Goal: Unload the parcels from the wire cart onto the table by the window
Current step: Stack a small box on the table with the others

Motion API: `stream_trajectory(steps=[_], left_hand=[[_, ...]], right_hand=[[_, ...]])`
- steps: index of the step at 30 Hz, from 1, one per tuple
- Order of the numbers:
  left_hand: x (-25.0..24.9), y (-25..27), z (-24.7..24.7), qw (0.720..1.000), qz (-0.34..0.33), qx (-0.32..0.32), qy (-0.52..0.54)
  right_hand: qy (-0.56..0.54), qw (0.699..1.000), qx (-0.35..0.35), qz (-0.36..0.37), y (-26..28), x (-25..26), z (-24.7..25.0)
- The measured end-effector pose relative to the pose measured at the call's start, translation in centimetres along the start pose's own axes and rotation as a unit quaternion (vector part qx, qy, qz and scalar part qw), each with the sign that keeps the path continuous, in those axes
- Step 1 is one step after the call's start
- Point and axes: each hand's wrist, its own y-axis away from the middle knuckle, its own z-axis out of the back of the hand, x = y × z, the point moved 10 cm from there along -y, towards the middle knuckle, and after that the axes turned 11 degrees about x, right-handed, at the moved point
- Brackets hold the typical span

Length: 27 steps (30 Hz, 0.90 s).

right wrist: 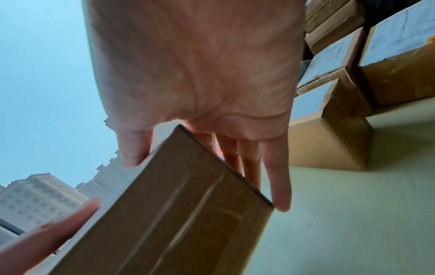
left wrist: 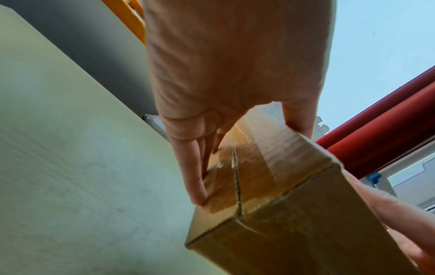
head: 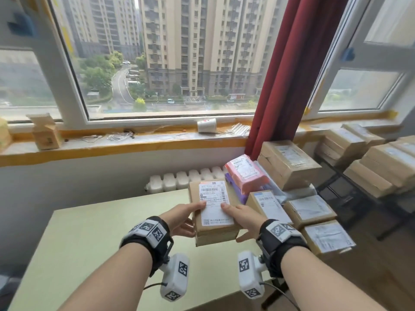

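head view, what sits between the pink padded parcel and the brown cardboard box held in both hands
In the head view, a purple parcel lies between them, partly under the pink padded parcel and just behind the brown cardboard box that the left hand and right hand hold.

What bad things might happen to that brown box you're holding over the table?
1. The cardboard box is held only by thumbs on top and fingers underneath, left hand and right hand, so it might slip and drop on the table.
2. The pink parcel lies tilted on the pile close behind it; a bump could knock it off.
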Motion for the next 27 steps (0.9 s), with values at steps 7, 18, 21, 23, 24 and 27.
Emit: stream_trajectory(steps=[7, 18, 21, 23, 24, 27], left_hand=[[-2.7, -6.1, -1.6, 0.998, 0.01, -0.057, 0.015], [-4.2, -13.8, 0.4, 0.99, 0.01, -0.107, 0.09], [-4.5, -16.1, 1.5, 0.987, 0.02, -0.102, 0.124], [-4.5, -17.5, 1.9, 0.987, 0.03, -0.093, 0.132], [-4.5, -18.2, 2.1, 0.988, 0.033, -0.086, 0.127], [-4.3, -19.6, 2.4, 0.992, 0.036, -0.073, 0.101]], right_hand=[[0.017, 0.998, -0.037, 0.042, -4.4, 1.0, 7.3], [0.237, 0.957, -0.142, 0.086, -11.1, 4.9, 11.6], [0.288, 0.946, -0.134, 0.067, -13.6, 5.4, 11.0], [0.312, 0.941, -0.124, 0.049, -15.3, 5.2, 10.9], [0.321, 0.938, -0.122, 0.042, -16.0, 5.3, 10.9], [0.342, 0.932, -0.115, 0.035, -17.7, 5.5, 10.3]])
